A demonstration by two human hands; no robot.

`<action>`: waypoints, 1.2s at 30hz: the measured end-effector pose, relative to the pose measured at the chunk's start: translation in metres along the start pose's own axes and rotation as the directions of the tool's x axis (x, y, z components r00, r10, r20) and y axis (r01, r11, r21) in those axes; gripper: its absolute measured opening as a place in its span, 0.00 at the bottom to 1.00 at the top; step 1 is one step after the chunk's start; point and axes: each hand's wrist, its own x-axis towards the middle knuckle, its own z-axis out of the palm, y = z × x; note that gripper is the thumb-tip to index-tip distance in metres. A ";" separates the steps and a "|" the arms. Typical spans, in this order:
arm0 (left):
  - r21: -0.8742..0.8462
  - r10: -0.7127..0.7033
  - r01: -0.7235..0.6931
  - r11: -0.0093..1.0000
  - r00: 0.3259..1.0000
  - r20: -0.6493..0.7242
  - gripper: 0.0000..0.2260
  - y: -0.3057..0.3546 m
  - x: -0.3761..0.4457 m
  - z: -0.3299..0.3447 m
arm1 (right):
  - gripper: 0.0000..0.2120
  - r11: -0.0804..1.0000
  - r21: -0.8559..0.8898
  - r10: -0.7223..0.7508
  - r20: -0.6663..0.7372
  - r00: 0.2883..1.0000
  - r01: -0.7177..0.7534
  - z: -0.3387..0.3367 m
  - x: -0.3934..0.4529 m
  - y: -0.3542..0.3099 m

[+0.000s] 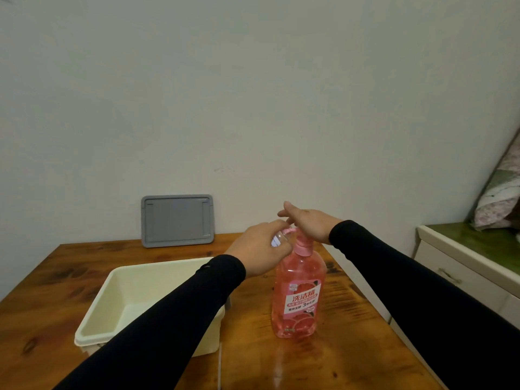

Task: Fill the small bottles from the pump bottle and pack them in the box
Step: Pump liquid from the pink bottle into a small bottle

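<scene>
Both arms reach forward in black sleeves, the hands meeting close together. The left hand (260, 250) is curled, its fingers and thumb closed round a small clear bottle (277, 240). The right hand (308, 223) lies palm down, just above and beside that grip, its fingers straight and flat.

Plain pale wall (253, 94) behind a varnished wooden table (323, 361) with dark knots. At right, a cream cabinet (461, 266) with a drawer handle and green top, bearing a floral cushion (501, 198).
</scene>
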 end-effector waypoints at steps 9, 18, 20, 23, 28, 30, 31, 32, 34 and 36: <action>-0.003 0.009 -0.009 1.000 1.000 0.012 0.19 0.003 -0.001 0.002 | 0.30 1.000 0.006 -0.006 -0.001 1.000 0.006 0.007 0.000 0.003; 0.026 0.022 -0.022 0.999 1.000 -0.007 0.19 0.006 0.005 -0.005 | 0.31 0.999 0.044 -0.012 -0.013 1.000 0.013 -0.006 -0.002 -0.005; 0.033 0.018 -0.018 0.999 1.000 -0.009 0.19 0.004 0.005 -0.004 | 0.31 0.999 0.048 -0.011 -0.015 1.000 0.012 -0.004 -0.002 -0.004; 0.021 0.018 -0.018 1.000 1.000 0.001 0.18 0.000 0.001 0.003 | 0.31 1.000 0.030 -0.009 -0.006 1.000 0.009 0.005 0.000 0.003; 0.042 0.007 -0.008 0.999 1.000 0.016 0.18 -0.001 -0.001 0.006 | 0.31 1.000 0.012 0.005 0.003 1.000 -0.005 0.009 0.000 0.006; 0.021 0.003 -0.003 1.000 1.000 0.015 0.19 0.001 0.001 0.002 | 0.31 0.999 0.035 -0.003 -0.003 1.000 0.004 0.004 -0.002 0.002; 0.016 0.004 -0.004 1.000 1.000 0.007 0.19 0.002 0.002 0.000 | 0.31 0.999 0.045 -0.009 -0.008 1.000 0.010 0.001 -0.002 0.000; 0.022 0.009 -0.009 1.000 1.000 -0.002 0.19 0.002 0.004 -0.002 | 0.31 0.999 0.045 -0.014 -0.010 1.000 0.015 -0.002 -0.003 -0.002; 0.048 0.014 -0.014 0.999 1.000 -0.007 0.19 0.003 0.007 -0.004 | 0.31 0.999 0.048 -0.015 -0.013 1.000 0.016 -0.005 -0.002 -0.004; 0.034 0.009 -0.009 0.999 1.000 -0.007 0.20 0.002 0.004 0.000 | 0.31 0.998 0.064 -0.014 -0.014 1.000 0.015 -0.001 -0.002 -0.002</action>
